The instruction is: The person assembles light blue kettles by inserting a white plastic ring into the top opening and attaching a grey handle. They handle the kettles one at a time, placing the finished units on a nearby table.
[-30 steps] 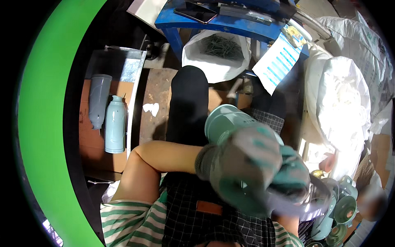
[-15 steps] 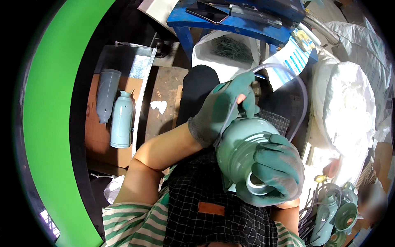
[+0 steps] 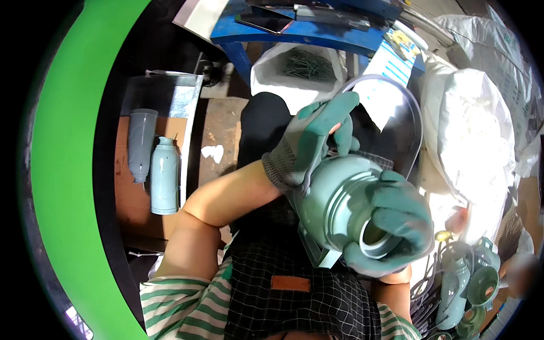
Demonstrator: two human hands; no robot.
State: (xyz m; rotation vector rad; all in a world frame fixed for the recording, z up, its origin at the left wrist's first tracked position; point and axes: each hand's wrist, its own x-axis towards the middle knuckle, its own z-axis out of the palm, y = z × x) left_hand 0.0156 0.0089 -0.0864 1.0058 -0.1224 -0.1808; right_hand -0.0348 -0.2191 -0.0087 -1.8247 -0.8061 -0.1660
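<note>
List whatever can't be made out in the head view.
Head view: base of the held flask, hidden by its own body.
Head view: inside of its mouth, partly covered by the right hand.
Head view: count of strands in the white sack, too small and tangled.

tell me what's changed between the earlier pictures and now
The pale green flask has turned: its neck now shows, not its wide end. The left hand and grey band have moved forward; the right hand holds the neck. At left, the grey flask and another green flask stayed put.
</note>
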